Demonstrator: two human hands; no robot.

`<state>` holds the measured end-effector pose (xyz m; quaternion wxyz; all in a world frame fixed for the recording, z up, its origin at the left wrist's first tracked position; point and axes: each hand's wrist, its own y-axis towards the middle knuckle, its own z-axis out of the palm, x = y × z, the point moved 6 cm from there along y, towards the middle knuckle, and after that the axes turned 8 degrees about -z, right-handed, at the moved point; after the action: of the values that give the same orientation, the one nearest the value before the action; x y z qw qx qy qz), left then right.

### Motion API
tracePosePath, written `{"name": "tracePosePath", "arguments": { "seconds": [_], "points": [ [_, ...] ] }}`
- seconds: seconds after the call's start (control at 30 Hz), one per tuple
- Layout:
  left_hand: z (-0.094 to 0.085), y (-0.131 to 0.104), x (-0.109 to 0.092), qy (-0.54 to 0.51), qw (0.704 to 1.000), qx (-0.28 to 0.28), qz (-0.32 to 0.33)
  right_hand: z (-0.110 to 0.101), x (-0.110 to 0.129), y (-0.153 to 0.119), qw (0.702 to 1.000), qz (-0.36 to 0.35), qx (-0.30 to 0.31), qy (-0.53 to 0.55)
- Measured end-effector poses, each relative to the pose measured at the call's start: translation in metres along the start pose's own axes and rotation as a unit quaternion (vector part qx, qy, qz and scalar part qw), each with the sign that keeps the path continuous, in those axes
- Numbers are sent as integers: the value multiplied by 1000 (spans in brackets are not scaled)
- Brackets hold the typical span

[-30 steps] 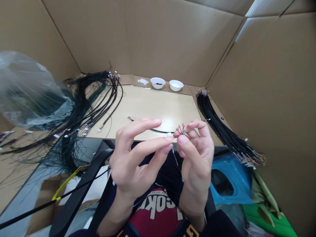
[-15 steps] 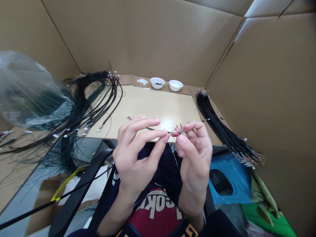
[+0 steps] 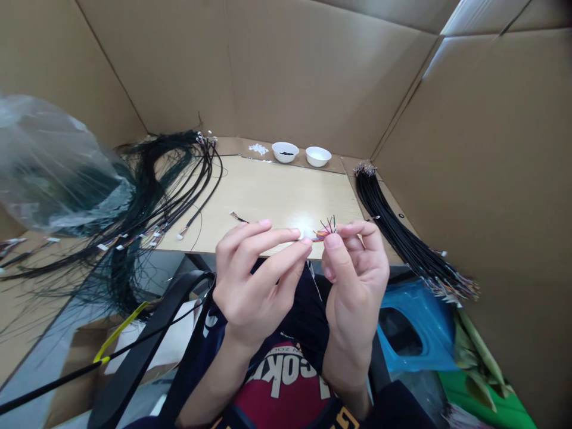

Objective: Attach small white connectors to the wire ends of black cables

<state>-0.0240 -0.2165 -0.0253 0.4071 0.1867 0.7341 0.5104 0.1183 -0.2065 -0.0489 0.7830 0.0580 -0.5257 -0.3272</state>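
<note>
Between my two hands, above the near edge of the table, is a cable end with thin coloured wires point(image 3: 319, 236) fanned out. My left hand point(image 3: 257, 271) pinches the cable end with thumb and index finger, its other fingers stretched forward. A small white piece point(image 3: 307, 234) shows at the left fingertips; whether it is a connector I cannot tell. Thumb and index finger of my right hand point(image 3: 355, 268) are closed on the loose wires, several tips sticking up past the thumb. The cable's black length point(image 3: 241, 220) runs off behind my left hand, with its far end on the table.
At the back stand two white bowls, one with black bits point(image 3: 285, 152), the other point(image 3: 319, 157) beside it. Small white pieces point(image 3: 258, 149) lie left of them. Black cable bundles lie left point(image 3: 179, 190) and right point(image 3: 393, 232). A plastic bag point(image 3: 58, 167) sits far left; cardboard walls point(image 3: 313, 77) surround the table.
My left fingers have shifted slightly right and closer together. The wires now stand up more spread at my right thumb, and a white piece has become visible at the left fingertips.
</note>
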Motion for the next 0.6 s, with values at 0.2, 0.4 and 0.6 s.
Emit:
{"name": "tracePosePath", "arguments": {
  "seconds": [0.2, 0.4, 0.6],
  "points": [
    [2, -1, -2, 11, 1000, -4, 16, -2, 2, -1, 1000, -8, -23, -15],
    [1, -4, -5, 7, 1000, -2, 24, -1, 1, 0, 1000, -8, -16, -12],
    [4, -4, -7, -69, 997, 22, -16, 0, 2, -2, 1000, -9, -13, -8]
  ]
}}
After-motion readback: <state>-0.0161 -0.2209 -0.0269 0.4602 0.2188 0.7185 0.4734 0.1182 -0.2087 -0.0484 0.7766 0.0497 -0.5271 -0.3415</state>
